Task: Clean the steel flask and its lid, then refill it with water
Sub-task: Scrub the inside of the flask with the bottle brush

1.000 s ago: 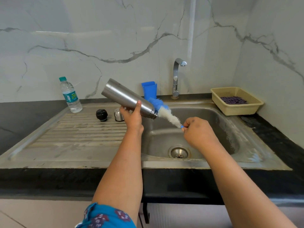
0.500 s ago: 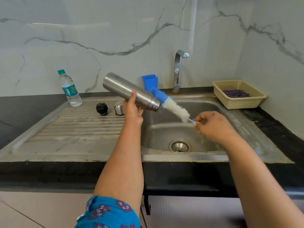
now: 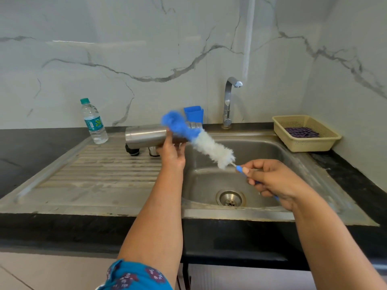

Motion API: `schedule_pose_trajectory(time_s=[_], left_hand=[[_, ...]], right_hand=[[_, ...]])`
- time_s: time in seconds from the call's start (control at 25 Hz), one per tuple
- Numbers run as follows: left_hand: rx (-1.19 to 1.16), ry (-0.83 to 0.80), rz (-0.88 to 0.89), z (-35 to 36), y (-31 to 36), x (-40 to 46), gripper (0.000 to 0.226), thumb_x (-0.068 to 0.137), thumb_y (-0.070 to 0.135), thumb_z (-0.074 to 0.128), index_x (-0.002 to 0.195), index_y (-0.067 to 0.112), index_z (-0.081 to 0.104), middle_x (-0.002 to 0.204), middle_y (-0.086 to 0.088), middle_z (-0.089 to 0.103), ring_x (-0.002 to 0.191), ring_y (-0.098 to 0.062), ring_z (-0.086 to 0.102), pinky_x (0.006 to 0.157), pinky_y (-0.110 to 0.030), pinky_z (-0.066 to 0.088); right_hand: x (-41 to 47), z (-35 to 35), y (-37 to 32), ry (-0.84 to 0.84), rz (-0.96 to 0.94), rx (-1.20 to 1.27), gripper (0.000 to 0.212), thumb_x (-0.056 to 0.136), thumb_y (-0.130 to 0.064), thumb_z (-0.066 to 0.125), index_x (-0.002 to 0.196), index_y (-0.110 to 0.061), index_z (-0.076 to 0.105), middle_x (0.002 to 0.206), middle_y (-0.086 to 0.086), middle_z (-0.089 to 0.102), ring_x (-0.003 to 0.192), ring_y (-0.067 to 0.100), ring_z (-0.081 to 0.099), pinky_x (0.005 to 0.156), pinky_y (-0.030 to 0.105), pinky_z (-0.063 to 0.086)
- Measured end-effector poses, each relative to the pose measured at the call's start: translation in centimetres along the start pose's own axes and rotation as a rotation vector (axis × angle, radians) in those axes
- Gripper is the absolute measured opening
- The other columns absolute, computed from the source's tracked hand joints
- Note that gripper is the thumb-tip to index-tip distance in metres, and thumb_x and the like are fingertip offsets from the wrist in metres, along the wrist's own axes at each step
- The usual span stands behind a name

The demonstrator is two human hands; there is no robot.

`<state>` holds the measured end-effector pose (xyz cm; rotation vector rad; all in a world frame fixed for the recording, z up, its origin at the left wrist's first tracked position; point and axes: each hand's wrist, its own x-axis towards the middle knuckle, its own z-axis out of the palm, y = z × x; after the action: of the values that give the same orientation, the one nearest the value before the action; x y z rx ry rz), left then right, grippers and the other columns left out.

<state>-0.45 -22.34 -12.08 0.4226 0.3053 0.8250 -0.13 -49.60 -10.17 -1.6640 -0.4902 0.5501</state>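
Brush out of the flask, scrubbing seemingly midway.
Left hand [image 3: 172,155] grips the steel flask [image 3: 150,136] level at 11 o'clock of the sink [image 3: 270,149]; right hand [image 3: 272,181] fingers pinch the bottle brush [image 3: 201,139] handle. Lid [image 3: 132,151] on the counter's drainboard, unwashed I'd guess; refill remains.

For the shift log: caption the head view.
Left hand holds steel flask; right hand holds bottle brush.

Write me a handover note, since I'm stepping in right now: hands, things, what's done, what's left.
Left hand grips the flask, held sideways above the sink edge.
Right hand grips the brush by its handle; the bristles are fully outside the flask.
Black lid and steel cap sit on the drainboard behind the flask.
Tap shows no water.
Left: rinse the flask, clean the lid, refill. The water bottle stands on the left.
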Motion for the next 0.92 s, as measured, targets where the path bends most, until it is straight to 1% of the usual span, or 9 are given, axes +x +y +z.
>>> schedule_pose_trajectory(time_s=[0.08, 0.2, 0.28, 0.4, 0.48, 0.56, 0.68, 0.84, 0.92], left_hand=[[0.006, 0.026, -0.023, 0.2, -0.3, -0.3, 0.046, 0.086, 0.018, 0.074, 0.127, 0.008, 0.054, 0.126, -0.015, 0.061, 0.118, -0.031, 0.060, 0.093, -0.048, 0.055], [0.000, 0.086, -0.008, 0.1, -0.1, -0.3, 0.060, 0.083, 0.018, 0.077, 0.133, 0.008, 0.046, 0.127, -0.016, 0.061, 0.114, -0.031, 0.062, 0.083, -0.048, 0.058], [0.003, 0.083, -0.008, 0.0, 0.2, -0.3, 0.060, 0.083, 0.021, 0.077, 0.133, 0.007, 0.047, 0.127, -0.016, 0.061, 0.112, -0.032, 0.063, 0.086, -0.048, 0.058], [-0.054, 0.037, -0.067, 0.2, 0.2, -0.4, 0.054, 0.086, 0.024, 0.075, 0.129, 0.005, 0.051, 0.128, -0.019, 0.058, 0.113, -0.033, 0.061, 0.096, -0.050, 0.052], [-0.086, 0.032, -0.098, 0.4, 0.1, -0.7, 0.051, 0.087, 0.026, 0.074, 0.127, 0.004, 0.051, 0.129, -0.020, 0.056, 0.110, -0.032, 0.062, 0.097, -0.050, 0.052], [-0.090, 0.026, -0.111, 0.6, 0.0, -0.9, 0.042, 0.088, 0.028, 0.072, 0.117, 0.004, 0.054, 0.128, -0.020, 0.056, 0.102, -0.029, 0.063, 0.097, -0.049, 0.052], [-0.067, -0.017, -0.112, 1.0, -0.1, -1.7, 0.032, 0.090, 0.027, 0.070, 0.109, 0.005, 0.056, 0.127, -0.020, 0.057, 0.101, -0.029, 0.063, 0.094, -0.046, 0.053], [0.011, -0.002, 0.009, 1.2, -0.2, -1.8, 0.055, 0.087, 0.021, 0.073, 0.132, 0.009, 0.045, 0.128, -0.015, 0.061, 0.115, -0.030, 0.062, 0.084, -0.043, 0.059], [0.083, 0.031, 0.082, 1.0, -0.3, -1.4, 0.063, 0.085, 0.019, 0.075, 0.134, 0.013, 0.035, 0.133, -0.012, 0.057, 0.119, -0.028, 0.060, 0.081, -0.040, 0.059]], right_hand=[[0.3, 0.4, -0.1, 0.048, -0.027, -0.015, 0.010, 0.094, -0.017, 0.060, 0.095, -0.010, 0.068, 0.061, 0.003, 0.052, 0.044, 0.007, 0.033, 0.040, 0.019, 0.023], [1.3, -0.3, 0.5, 0.225, -0.059, -0.136, 0.010, 0.094, -0.022, 0.060, 0.093, -0.017, 0.069, 0.065, 0.002, 0.057, 0.052, 0.010, 0.043, 0.049, 0.025, 0.036], [1.9, -0.8, 1.2, 0.291, -0.055, -0.248, 0.009, 0.093, -0.024, 0.060, 0.092, -0.020, 0.069, 0.067, 0.002, 0.060, 0.061, 0.014, 0.047, 0.059, 0.031, 0.041], [2.0, -0.5, 1.7, 0.247, -0.036, -0.189, 0.011, 0.094, -0.021, 0.059, 0.091, -0.017, 0.068, 0.065, 0.002, 0.057, 0.057, 0.015, 0.042, 0.054, 0.029, 0.035], [2.1, -0.3, 1.5, 0.235, -0.012, -0.143, 0.012, 0.095, -0.020, 0.057, 0.091, -0.014, 0.067, 0.064, 0.002, 0.054, 0.052, 0.013, 0.038, 0.049, 0.026, 0.030], [2.3, -0.2, 1.1, 0.222, 0.009, -0.114, 0.013, 0.097, -0.018, 0.055, 0.091, -0.013, 0.066, 0.065, 0.003, 0.052, 0.049, 0.011, 0.035, 0.045, 0.024, 0.026], [2.7, 0.8, 1.0, 0.191, 0.016, -0.157, 0.015, 0.096, -0.019, 0.053, 0.090, -0.015, 0.066, 0.066, 0.004, 0.053, 0.051, 0.012, 0.037, 0.045, 0.025, 0.029], [2.6, 1.8, 1.9, 0.254, -0.044, -0.308, 0.016, 0.094, -0.028, 0.058, 0.083, -0.021, 0.067, 0.066, 0.002, 0.060, 0.053, 0.013, 0.044, 0.054, 0.027, 0.037], [2.3, 1.8, 2.1, 0.267, -0.059, -0.323, 0.017, 0.093, -0.028, 0.058, 0.081, -0.020, 0.067, 0.064, 0.000, 0.060, 0.054, 0.013, 0.046, 0.056, 0.028, 0.039]])
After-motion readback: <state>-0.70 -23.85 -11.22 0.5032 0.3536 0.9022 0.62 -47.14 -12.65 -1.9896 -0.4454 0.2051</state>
